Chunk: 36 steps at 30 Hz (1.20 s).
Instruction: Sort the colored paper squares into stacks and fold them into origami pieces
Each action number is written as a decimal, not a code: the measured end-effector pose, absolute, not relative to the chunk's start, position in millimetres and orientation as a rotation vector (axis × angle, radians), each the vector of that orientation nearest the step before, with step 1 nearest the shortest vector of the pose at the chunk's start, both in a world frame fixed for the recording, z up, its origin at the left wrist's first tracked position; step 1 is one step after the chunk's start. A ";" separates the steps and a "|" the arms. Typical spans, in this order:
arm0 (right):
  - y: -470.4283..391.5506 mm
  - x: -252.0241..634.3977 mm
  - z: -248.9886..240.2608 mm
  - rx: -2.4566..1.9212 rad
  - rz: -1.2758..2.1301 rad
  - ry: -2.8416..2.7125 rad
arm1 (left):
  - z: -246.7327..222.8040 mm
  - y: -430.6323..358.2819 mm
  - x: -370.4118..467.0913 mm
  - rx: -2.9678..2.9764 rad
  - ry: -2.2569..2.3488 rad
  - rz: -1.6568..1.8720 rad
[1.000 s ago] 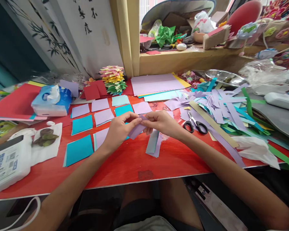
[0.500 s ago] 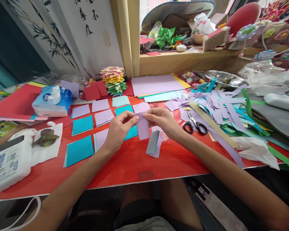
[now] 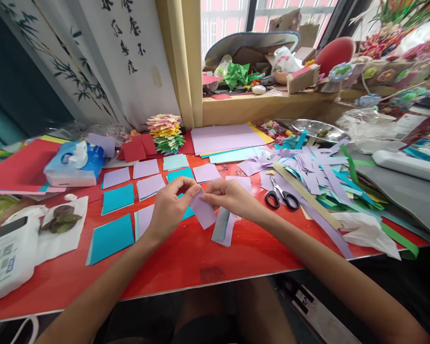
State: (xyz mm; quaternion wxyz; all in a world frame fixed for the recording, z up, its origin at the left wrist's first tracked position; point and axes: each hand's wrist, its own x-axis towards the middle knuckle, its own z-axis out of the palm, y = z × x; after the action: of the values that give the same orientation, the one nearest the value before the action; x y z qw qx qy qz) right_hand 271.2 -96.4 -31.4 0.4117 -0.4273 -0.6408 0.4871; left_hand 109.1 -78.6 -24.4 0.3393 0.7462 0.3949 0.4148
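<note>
Between my two hands is a folded piece of lilac paper [image 3: 203, 212], tilted and held off the table. My left hand [image 3: 175, 203] pinches its top edge between thumb and fingers. My right hand [image 3: 232, 196] pinches the same edge close by, fingertips nearly touching the left thumb. Below my right hand lie folded papers, a grey-blue one [image 3: 220, 224] over a lilac one [image 3: 230, 230]. Stacks of square paper lie in rows to the left and behind, among them a teal stack [image 3: 112, 236] and a lilac stack [image 3: 150, 186]. My left hand partly covers some stacks.
Black-handled scissors [image 3: 282, 195] lie right of my hands, before a heap of paper strips [image 3: 318, 167]. Large lilac sheets [image 3: 225, 138] and a folded-paper tower [image 3: 165, 134] stand at the back. A tissue pack [image 3: 74, 163] and a white box [image 3: 10, 258] are left.
The lilac paper has turned from nearly upright to slanting, its lower end swung right. Both hands stay pinched on its top edge. The camera view has shifted, showing more of the window.
</note>
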 end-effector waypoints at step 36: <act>-168.0 320.7 -41.4 -1.491 1.433 -1.173 | -31.1 -86.8 116.5 1.776 0.947 0.216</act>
State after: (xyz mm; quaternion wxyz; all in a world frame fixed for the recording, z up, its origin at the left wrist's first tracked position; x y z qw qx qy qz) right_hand 320.7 -168.0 -41.4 0.3729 -0.5818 -0.4579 0.5593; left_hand 116.5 -86.8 -31.1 0.5302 0.7439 0.3965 0.0905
